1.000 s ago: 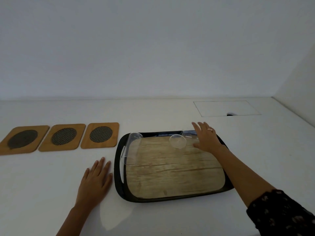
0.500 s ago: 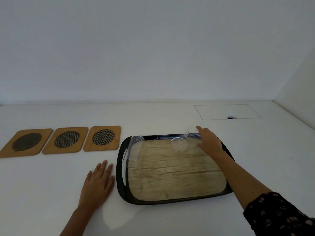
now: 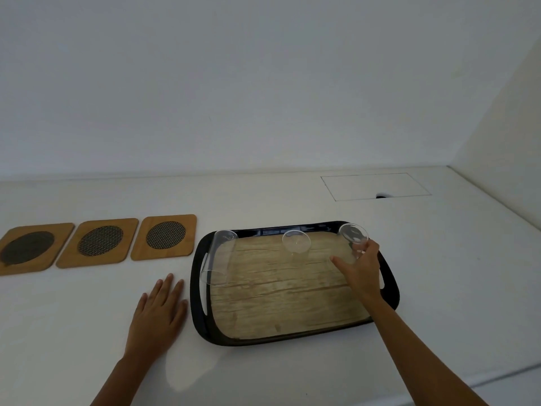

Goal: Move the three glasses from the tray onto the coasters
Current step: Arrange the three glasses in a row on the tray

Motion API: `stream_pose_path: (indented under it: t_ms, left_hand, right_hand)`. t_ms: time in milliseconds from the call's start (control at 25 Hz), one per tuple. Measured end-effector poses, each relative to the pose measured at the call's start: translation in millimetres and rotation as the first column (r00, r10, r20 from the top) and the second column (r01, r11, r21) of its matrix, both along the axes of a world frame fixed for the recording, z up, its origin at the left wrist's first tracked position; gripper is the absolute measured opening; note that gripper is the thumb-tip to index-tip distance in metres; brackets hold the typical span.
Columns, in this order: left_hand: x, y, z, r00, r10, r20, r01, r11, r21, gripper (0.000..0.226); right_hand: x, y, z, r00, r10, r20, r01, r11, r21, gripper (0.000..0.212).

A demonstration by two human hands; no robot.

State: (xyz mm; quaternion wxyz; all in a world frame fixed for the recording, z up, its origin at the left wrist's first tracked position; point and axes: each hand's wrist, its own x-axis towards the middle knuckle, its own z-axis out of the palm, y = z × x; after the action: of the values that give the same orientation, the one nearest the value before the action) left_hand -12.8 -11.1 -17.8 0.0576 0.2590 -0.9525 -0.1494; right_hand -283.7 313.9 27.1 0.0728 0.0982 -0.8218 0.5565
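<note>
A black tray [image 3: 196, 288] with a wood-look floor lies on the white counter. A tall clear glass [image 3: 219, 260] stands at the tray's left edge. A second clear glass [image 3: 296, 241] stands at the far middle. My right hand [image 3: 361, 269] grips the third clear glass [image 3: 352, 234] at the tray's far right corner, tilted, its rim facing me. Left of the tray lie three wooden coasters in a row, each with a dark mesh disc: the near one [image 3: 165, 237], the middle one [image 3: 99, 243] and the far-left one [image 3: 27, 249]. My left hand [image 3: 159, 313] rests flat on the counter beside the tray, fingers apart.
The white counter [image 3: 439, 273] runs to a white wall behind and a side wall at the right. A rectangular hatch outline with a small dark notch [image 3: 380, 196] lies in the counter behind the tray. The counter's front edge shows at the lower right.
My right hand has closed around the far-right glass and tipped it up off the tray floor. My left hand has stayed flat on the counter.
</note>
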Motion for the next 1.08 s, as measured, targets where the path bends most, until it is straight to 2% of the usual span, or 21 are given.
stream_pose_path:
  t_ms: [320, 440, 560, 600, 640, 720, 840, 880, 960, 1080]
  left_hand:
    - [1.1, 1.8, 3.7, 1.0, -0.005, -0.008, 0.005, 1.0, 0.01, 0.08]
    - [1.4, 2.2, 3.4, 1.0, -0.007, -0.011, 0.007, 1.0, 0.013, 0.077]
    - [-2.9, -3.1, 6.9, 0.999, 0.019, -0.038, -0.016, 0.998, 0.067, 0.062]
    - [-7.5, -5.9, 12.4, 0.996, 0.059, -0.065, -0.051, 0.991, 0.124, 0.053]
    - [-14.5, -8.1, 20.4, 0.987, 0.116, -0.115, -0.091, 0.975, 0.201, 0.045]
    - [-33.2, -7.5, 41.1, 0.949, 0.184, -0.255, -0.102, 0.947, 0.305, 0.035]
    - [-70.1, 7.3, 73.7, 0.921, 0.069, -0.384, 0.013, 0.978, 0.208, 0.031]
    - [-83.4, 13.7, 81.5, 0.929, 0.021, -0.369, 0.038, 0.988, 0.152, 0.033]
    - [-108.5, 23.9, 90.2, 0.976, -0.004, -0.217, 0.017, 0.998, 0.056, 0.05]
    - [-131.2, 30.7, 88.2, 0.996, 0.029, 0.087, -0.026, 0.999, -0.04, 0.077]
  right_hand:
    - [4.3, -0.2, -9.9, 0.999, -0.027, 0.047, 0.026, 0.999, 0.02, 0.07]
    - [7.9, 1.7, -10.1, 0.996, 0.0, 0.084, -0.001, 1.0, 0.011, 0.078]
    - [17.4, 5.4, -10.8, 0.984, -0.01, 0.178, -0.001, 0.998, 0.059, 0.096]
    - [23.4, 7.4, -11.7, 0.977, -0.037, 0.212, 0.019, 0.996, 0.086, 0.095]
    - [30.7, 10.8, -13.1, 0.974, -0.059, 0.22, 0.028, 0.989, 0.143, 0.088]
    - [46.3, 19.6, -18.2, 0.991, -0.037, 0.127, -0.011, 0.933, 0.361, 0.063]
    - [61.3, 31.3, -26.7, 0.993, 0.121, -0.016, -0.082, 0.759, 0.646, 0.042]
    - [63.0, 33.0, -29.0, 0.989, 0.148, -0.019, -0.092, 0.702, 0.706, 0.041]
    - [64.8, 33.6, -30.9, 0.99, 0.14, -0.015, -0.08, 0.645, 0.76, 0.043]
    - [67.4, 33.1, -31.7, 0.989, 0.125, -0.076, -0.028, 0.671, 0.741, 0.039]
